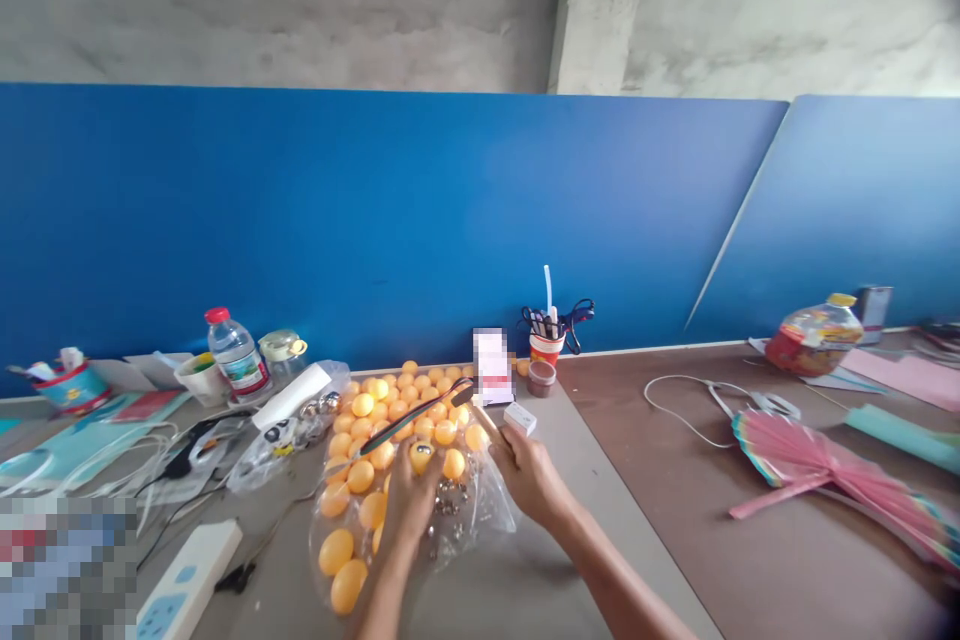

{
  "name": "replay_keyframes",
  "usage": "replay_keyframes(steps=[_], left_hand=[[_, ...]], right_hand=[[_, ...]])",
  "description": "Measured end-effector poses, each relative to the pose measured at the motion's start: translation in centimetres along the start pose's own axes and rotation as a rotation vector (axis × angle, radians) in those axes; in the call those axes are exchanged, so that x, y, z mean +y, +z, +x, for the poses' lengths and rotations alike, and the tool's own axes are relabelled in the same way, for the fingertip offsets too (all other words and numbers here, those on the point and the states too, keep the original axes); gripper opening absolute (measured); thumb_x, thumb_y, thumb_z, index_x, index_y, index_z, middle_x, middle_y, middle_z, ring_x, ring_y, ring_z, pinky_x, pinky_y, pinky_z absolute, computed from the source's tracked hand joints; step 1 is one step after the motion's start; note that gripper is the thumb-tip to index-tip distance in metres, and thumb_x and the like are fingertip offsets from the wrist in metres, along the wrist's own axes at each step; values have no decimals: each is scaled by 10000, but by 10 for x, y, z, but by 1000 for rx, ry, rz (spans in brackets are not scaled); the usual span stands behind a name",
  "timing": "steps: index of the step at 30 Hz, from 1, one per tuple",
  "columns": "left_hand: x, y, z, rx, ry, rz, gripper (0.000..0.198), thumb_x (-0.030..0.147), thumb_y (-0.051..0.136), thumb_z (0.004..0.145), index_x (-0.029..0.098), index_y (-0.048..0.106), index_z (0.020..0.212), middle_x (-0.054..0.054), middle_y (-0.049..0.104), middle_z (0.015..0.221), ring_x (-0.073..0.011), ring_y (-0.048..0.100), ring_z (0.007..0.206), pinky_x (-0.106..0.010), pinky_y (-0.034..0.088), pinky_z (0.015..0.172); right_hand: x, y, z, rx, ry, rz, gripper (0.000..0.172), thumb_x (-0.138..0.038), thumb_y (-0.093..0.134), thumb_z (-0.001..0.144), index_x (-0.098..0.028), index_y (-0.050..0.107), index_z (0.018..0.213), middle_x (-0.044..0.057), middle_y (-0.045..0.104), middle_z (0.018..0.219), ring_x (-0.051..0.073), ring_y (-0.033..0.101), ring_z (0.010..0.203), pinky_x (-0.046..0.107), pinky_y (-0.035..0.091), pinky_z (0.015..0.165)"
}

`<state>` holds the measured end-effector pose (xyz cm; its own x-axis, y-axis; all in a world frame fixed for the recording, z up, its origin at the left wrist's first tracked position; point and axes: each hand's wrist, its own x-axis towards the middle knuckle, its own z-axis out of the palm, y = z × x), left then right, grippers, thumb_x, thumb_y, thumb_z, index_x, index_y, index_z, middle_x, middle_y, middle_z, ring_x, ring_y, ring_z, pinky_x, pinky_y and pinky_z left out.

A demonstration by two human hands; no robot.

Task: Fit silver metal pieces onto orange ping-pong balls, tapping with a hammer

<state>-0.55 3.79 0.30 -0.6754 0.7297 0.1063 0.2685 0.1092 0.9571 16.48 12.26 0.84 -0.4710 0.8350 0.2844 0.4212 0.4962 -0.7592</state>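
Nearest: white rectangular power strip w/ blue socket faces (184, 585), lower L of grey surface (517, 595). Next, orange round balls in clear plastic (349, 585); small shiny metal bits (450, 498) just below the hands. L hand (411, 498) has its grip closed round an orange ball w/ dark face-like marks (421, 457); ball sits at the fingertips, above the palm. R hand (523, 460) grasps a pale slim handle w/ dark tip (487, 423), tip up-R of the ball, apart from it. Beyond: small white box (520, 418), upright phone-like screen (493, 370), red-&-white cup w/ cables (547, 348), then blue partition (375, 210).
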Motion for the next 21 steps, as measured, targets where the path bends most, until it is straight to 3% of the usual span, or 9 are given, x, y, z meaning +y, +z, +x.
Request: replay_keyframes(steps=[4, 7, 11, 17, 21], left_hand=[[-9, 0, 4, -14, -36, -87, 465, 678, 539, 781, 229, 594, 887, 18, 559, 555, -199, 544, 493, -320, 438, 517], [-12, 3, 4, -30, -64, -199, 498, 701, 455, 826, 220, 578, 865, 43, 508, 513, -166, 477, 432, -302, 403, 486], [-12, 8, 2, -36, -82, -247, 451, 646, 489, 833, 210, 579, 903, 51, 531, 552, -151, 465, 431, -296, 395, 495], [-10, 8, 1, -65, -52, -231, 404, 625, 499, 838, 229, 573, 873, 49, 518, 507, -166, 488, 442, -299, 407, 504], [-11, 2, 3, -135, -20, -122, 400, 621, 461, 868, 241, 544, 775, 41, 509, 484, -182, 508, 491, -319, 433, 578]], right_hand=[[17, 3, 6, 31, 103, -141, 89, -224, 443, 883, -202, 529, 882, 86, 678, 857, 197, 610, 731, 299, 403, 654], [24, 4, 7, 29, 154, -188, 217, -205, 426, 890, -191, 567, 1054, 124, 702, 1064, 227, 659, 883, 319, 442, 740], [29, 5, 7, 24, 207, -256, 350, -186, 437, 881, -186, 555, 1211, 134, 673, 1204, 232, 660, 1004, 330, 454, 820], [32, 12, 7, -25, 275, -319, 450, -132, 461, 871, -195, 539, 1309, 138, 644, 1284, 226, 662, 1028, 308, 451, 803], [29, 12, 8, -93, 287, -348, 309, -116, 460, 875, -159, 662, 1105, 140, 710, 1096, 241, 668, 964, 305, 447, 801]])
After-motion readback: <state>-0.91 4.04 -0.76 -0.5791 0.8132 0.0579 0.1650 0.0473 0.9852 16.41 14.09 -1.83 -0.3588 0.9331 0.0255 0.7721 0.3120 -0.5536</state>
